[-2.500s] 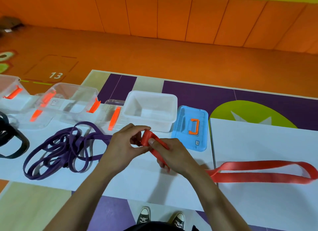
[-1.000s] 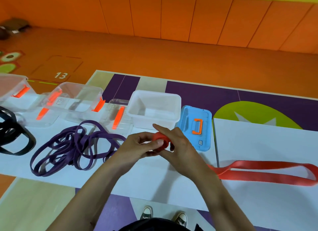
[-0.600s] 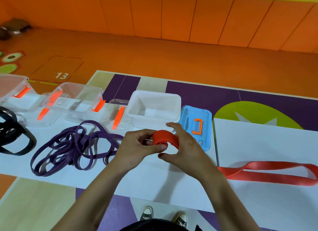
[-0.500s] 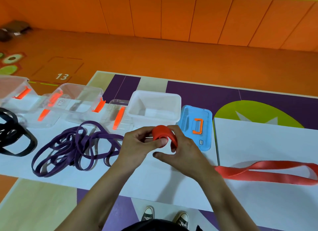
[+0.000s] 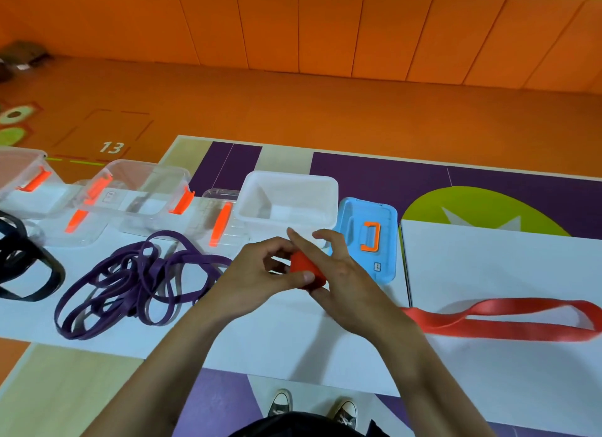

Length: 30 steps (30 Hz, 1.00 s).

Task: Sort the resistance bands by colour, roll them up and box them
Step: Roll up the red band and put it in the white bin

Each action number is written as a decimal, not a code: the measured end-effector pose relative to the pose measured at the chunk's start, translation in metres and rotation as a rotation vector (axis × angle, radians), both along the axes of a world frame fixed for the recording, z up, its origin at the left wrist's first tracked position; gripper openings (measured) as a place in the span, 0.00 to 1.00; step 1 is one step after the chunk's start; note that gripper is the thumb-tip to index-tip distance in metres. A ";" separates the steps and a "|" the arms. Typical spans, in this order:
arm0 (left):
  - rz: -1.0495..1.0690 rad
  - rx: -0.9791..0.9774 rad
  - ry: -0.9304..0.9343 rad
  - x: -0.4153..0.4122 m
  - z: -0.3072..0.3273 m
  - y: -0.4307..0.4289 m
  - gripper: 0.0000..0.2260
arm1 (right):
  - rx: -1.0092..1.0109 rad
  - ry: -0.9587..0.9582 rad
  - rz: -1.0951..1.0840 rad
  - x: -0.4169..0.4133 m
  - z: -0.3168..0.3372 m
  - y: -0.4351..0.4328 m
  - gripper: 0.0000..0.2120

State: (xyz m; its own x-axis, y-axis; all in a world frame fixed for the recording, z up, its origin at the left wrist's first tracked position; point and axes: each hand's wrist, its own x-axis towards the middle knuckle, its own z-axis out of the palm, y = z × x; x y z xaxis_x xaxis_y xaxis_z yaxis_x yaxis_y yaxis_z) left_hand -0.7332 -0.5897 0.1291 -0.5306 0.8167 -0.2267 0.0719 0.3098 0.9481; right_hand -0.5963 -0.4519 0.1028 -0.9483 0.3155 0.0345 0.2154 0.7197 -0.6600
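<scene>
Left hand gripped the rolled end of the red band, thumb pressed on the roll's near face and fingers curled round its far side, where they were mostly hidden. The right hand pinched the same roll between a thumb underneath and fingers stretched across the top. Only a small wedge of the roll showed between the two hands, so its number of turns could not be made out. From under the right wrist the unrolled rest of the band lay flat to the right on the white sheet, its far loop reaching the frame's right edge.

Just beyond the fingertips stood the open white box, part of its near wall covered by them. Beside it on the right lay the blue lid, one near corner behind the right hand. The purple bands lay in a tangle to the left, their right end passing behind the left hand. Farther left, the black bands were cut off by the frame.
</scene>
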 end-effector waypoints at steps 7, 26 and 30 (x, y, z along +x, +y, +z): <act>0.101 0.145 0.058 0.008 0.000 0.003 0.19 | -0.253 0.039 -0.105 0.006 0.008 0.010 0.37; 0.168 0.133 -0.096 0.008 0.016 0.006 0.13 | -0.493 0.084 -0.137 0.006 0.035 0.036 0.23; -0.145 -0.046 0.140 -0.012 0.036 -0.008 0.17 | -0.365 -0.038 -0.069 0.008 0.041 0.035 0.27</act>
